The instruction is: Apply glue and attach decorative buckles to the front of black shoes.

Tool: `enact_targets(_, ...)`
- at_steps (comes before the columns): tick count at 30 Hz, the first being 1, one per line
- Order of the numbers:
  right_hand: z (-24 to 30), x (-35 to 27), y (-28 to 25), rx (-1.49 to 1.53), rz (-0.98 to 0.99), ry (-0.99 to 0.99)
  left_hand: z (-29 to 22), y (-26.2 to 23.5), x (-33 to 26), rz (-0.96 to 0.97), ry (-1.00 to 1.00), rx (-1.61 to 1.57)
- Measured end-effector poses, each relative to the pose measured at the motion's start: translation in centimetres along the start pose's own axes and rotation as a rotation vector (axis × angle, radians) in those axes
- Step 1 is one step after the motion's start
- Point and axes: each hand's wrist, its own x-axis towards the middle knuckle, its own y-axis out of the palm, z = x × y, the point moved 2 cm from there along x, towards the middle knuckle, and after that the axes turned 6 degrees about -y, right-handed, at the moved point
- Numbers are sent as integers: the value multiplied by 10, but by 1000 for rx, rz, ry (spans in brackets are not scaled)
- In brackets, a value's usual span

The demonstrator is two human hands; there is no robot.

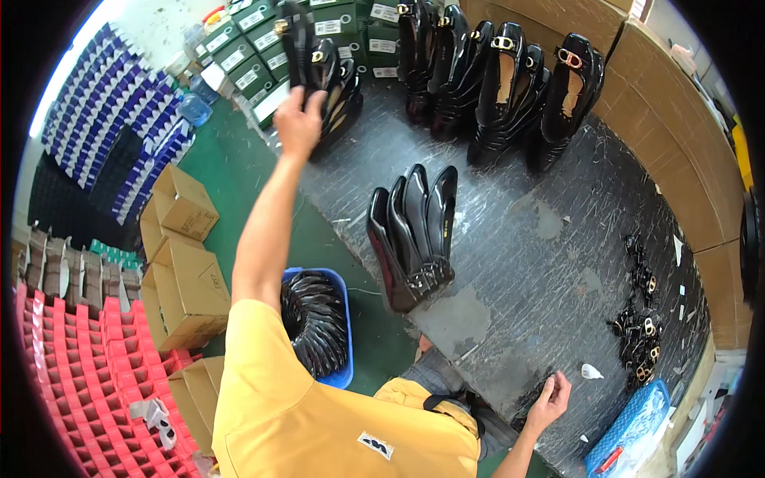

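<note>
Far left, 9 o'clock: red plastic divider trays (76,358) stacked on the floor, brown cardboard boxes (185,279) beside them, blue-and-white carton stacks (111,103) at 10 o'clock.

Step in hand, as I read it: left hand (296,121), arm stretched to 11 o'clock, fingers closed on a glossy black shoe with a gold buckle (293,40), lifted at the far-left bench corner just over a cluster of like shoes (339,92). A next move would call for keeping the shoe clear of that cluster.

Blue plastic bin (341,334) at 7 o'clock on the green floor: full of curved black shoe parts, packed in a fan.

Centre of the dark worn bench (526,263): fanned set of glossy black shoe uppers (414,231), standing, touching each other. At 12–1 o'clock, row of finished black buckled shoes (494,80), dark green shoe boxes (255,48) behind.

Right hand (550,398) at 5 o'clock, resting on the bench edge, fingers curled, holding nothing that I can see. Black straps with gold buckles (641,319) heaped at 4 o'clock; blue perforated basket (629,434) below, contents unclear.
</note>
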Motion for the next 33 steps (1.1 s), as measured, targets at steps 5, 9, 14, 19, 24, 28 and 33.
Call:
enact_targets(5,6,7,3,-59,42,4,103,43,15,158,-4,180)
enact_targets(9,16,11,5,-91,44,-21,120,58,-12,198,40,261)
enact_targets(14,25,15,7,-146,72,-118,77,39,-17,338,135,229)
enact_targets(19,24,9,0,-116,49,-120,-70,28,-73,175,234,109)
enact_targets(24,29,8,-3,-78,0,-125,-179,73,-151,982,252,534)
enact_targets(28,1,-3,-12,91,-129,-53,-233,89,-164,938,330,286)
enact_targets(33,-10,16,-47,-221,-388,-7,-354,33,-254,910,598,-427)
